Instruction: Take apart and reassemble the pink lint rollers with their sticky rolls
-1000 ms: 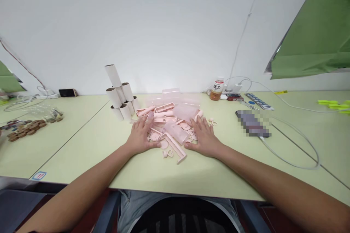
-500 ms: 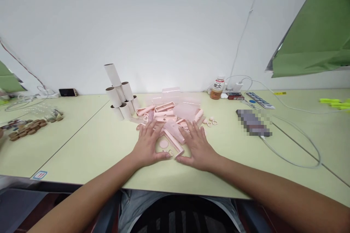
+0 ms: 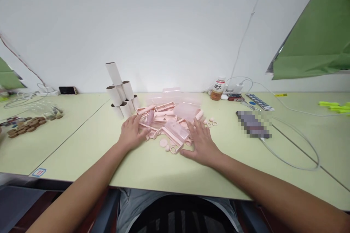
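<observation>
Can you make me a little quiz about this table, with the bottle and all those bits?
1. True or false: the bottle is lying on its side.
2. Which of the person's hands is nearer the white tubes: (A) left or (B) right?
3. Fill in: the pile of parts in the middle is mostly ____ in colour.

Key:
1. False; it stands upright.
2. A, the left hand.
3. Pink.

Left hand [image 3: 132,133] now at left edge of the pink pile [image 3: 165,118], left of frame centre; earlier it's closer to the middle. Right hand [image 3: 203,142] slightly right and up from half a second ago; gap between hands wider. Long bar [image 3: 172,136], lower centre, sits higher than a second ago. Clear sheet [image 3: 179,129] looks turned, glare makes it uncertain.
</observation>
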`<state>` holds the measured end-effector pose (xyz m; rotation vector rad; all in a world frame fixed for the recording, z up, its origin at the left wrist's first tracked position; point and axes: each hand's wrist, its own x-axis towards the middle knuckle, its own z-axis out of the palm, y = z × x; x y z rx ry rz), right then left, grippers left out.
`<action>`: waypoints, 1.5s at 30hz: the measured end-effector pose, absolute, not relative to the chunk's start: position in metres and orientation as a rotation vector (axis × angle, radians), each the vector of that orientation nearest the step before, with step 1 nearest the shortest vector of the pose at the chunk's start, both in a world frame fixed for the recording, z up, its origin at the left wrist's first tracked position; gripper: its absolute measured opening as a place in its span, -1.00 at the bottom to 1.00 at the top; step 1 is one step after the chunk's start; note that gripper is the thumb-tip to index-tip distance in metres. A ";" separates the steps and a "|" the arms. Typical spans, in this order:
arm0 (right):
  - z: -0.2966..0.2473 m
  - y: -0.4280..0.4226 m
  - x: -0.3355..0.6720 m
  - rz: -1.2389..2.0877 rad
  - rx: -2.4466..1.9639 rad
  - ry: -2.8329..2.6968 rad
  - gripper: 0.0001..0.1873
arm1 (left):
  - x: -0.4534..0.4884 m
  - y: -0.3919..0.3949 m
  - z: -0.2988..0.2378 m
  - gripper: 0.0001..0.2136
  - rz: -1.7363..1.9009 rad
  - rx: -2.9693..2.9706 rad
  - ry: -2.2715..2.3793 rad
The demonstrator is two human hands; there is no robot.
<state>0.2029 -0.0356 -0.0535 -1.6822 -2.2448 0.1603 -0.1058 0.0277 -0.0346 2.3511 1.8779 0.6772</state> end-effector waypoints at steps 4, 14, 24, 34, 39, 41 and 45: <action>-0.054 -0.034 0.204 0.195 -1.683 -2.228 0.18 | -0.108 0.035 -0.040 -0.23 0.598 2.274 1.817; -0.058 -0.019 0.214 0.240 -1.628 -2.226 0.10 | -0.096 0.036 -0.040 -0.38 0.866 2.283 1.734; -0.062 -0.025 0.214 0.149 -1.604 -2.237 0.01 | -0.130 0.103 0.101 -0.55 1.742 2.099 2.052; -0.056 -0.031 0.214 0.200 -1.637 -2.187 -0.12 | -0.152 0.161 0.137 -0.21 1.552 1.552 2.232; -0.049 -0.032 0.217 0.179 -1.671 -2.140 -0.15 | -0.146 0.148 0.147 -0.40 1.860 1.612 2.144; -0.047 -0.033 0.219 0.181 -1.669 -2.128 -0.18 | -0.134 0.129 0.150 -0.48 2.041 1.775 1.953; -0.042 -0.032 0.225 0.170 -1.585 -2.112 -0.33 | -0.086 0.069 0.130 -0.64 2.070 2.122 1.241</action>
